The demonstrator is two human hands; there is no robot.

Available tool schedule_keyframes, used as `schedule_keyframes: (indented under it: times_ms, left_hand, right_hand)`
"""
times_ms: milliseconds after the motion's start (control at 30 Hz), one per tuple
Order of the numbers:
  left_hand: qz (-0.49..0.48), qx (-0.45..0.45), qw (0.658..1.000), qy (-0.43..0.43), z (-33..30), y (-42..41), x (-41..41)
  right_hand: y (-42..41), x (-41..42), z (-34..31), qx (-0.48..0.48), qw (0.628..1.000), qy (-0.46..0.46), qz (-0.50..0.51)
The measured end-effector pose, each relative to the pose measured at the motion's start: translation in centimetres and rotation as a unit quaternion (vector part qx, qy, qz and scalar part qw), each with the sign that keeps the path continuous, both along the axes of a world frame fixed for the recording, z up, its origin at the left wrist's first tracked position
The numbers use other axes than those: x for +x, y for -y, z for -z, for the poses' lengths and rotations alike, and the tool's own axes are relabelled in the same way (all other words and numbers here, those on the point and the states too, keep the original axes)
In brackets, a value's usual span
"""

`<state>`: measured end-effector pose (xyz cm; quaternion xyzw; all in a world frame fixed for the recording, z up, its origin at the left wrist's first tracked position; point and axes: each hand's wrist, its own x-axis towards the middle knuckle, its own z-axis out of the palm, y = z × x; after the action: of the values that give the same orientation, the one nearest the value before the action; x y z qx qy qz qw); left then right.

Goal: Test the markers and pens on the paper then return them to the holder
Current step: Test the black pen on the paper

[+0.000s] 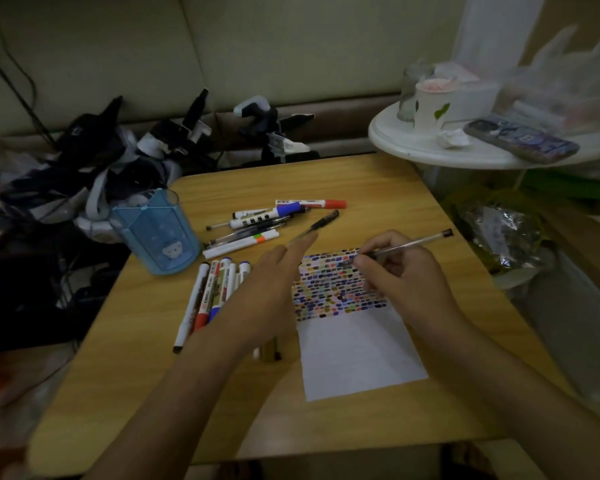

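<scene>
A white paper (357, 355) lies on the wooden table (378, 188), its upper part covered in small coloured marks. My right hand (406, 278) grips a clear pen (413, 242) with its tip on the marked area near the top right of the sheet. My left hand (264, 289) hovers flat with straight fingers over the paper's left edge, holding nothing. A blue holder (156, 230) stands at the table's left edge. Several markers (215, 289) lie in a row beside my left hand, and more pens and markers (264, 220) lie in a loose pile behind, with a black pen (321, 221) nearby.
A white round side table (423, 147) at the right back carries a paper cup (430, 102), a glass jar, a crumpled tissue and a phone (520, 140). Dark bags and clutter (94, 161) sit at the left. Plastic bags (499, 230) lie right of the table.
</scene>
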<state>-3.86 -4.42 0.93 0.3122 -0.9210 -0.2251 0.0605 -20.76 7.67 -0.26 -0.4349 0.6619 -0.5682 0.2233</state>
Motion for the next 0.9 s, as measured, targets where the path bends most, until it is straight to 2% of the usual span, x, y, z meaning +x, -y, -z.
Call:
schedule_keyframes:
  times_ms: [100, 167, 333, 633, 900]
  left_hand:
    - [-0.027, 0.021, 0.999, -0.039, 0.0, 0.4, 0.3]
    - [-0.037, 0.004, 0.996, -0.078, -0.1, 0.6, 0.6]
    - [-0.039, 0.010, 0.996, -0.081, -0.9, 0.6, 1.1]
    - [-0.019, 0.023, 0.996, -0.086, -0.9, 0.2, 0.9]
    - [0.015, -0.003, 0.997, -0.082, -0.9, -0.7, 0.9]
  right_hand:
    - [0.7, 0.7, -0.1, 0.011, 0.999, 0.037, -0.026]
    - [1.1, 1.1, -0.3, 0.009, 0.996, 0.079, -0.039]
    - [1.7, 1.8, -0.6, -0.003, 0.990, 0.131, -0.043]
    - [1.8, 2.1, -0.4, 0.000, 0.992, 0.118, -0.040]
    - [1.6, 2.1, -0.3, -0.001, 0.995, 0.083, -0.057]
